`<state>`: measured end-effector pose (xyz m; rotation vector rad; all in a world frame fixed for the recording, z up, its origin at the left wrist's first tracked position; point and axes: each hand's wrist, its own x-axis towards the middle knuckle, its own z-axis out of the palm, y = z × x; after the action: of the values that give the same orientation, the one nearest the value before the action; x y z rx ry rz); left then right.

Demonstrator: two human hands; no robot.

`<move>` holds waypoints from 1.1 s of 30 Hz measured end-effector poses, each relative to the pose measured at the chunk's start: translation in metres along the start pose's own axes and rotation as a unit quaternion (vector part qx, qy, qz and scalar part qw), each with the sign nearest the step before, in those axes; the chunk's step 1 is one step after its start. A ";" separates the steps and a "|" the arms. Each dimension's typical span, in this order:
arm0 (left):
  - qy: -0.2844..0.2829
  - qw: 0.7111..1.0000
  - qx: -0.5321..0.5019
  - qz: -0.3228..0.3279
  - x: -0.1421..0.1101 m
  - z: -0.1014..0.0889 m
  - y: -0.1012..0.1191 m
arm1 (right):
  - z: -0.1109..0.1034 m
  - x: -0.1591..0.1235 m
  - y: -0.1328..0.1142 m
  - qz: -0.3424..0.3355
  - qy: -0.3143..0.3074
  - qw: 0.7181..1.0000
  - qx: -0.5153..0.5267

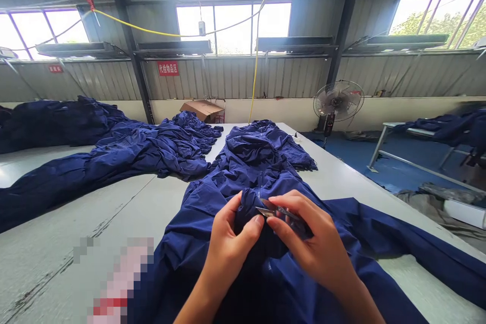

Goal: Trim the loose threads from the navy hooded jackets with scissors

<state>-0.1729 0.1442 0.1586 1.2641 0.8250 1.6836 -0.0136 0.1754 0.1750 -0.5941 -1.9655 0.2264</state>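
Head view: the left hand is curled closed around a bunched fold of a navy nylon jacket, gripping the cloth between thumb and fingers. The right hand is partly closed, with its fingers wrapped over a pair of steel thread snips, which it holds just above the same fold. The blades point toward the left hand and end just beside its fingertips. The jacket lies spread on a pale grey work table, directly under both hands, with one sleeve reaching off to the right across the table edge. A second navy garment lies crumpled on the table to the left, and a larger dark heap lies beyond it. A pixelated blur covers something on the table near the lower left. Farther off stand a cardboard box by the wall, a pedestal fan, and a metal bench with more navy cloth draped over it.
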 end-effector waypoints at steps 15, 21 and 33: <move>0.007 0.997 0.069 0.025 0.003 0.000 0.005 | 0.003 0.002 0.001 -0.047 0.023 0.998 0.023; 0.027 0.997 0.076 0.022 0.001 0.001 0.005 | 0.005 0.003 0.001 -0.025 0.014 0.997 0.069; -0.003 0.988 0.143 0.061 0.005 -0.007 0.001 | 0.004 0.004 0.000 -0.053 0.040 0.997 0.029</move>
<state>-0.1803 0.1481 0.1592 1.5402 1.0325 1.6989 -0.0184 0.1783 0.1762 -0.4520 -1.8994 0.1901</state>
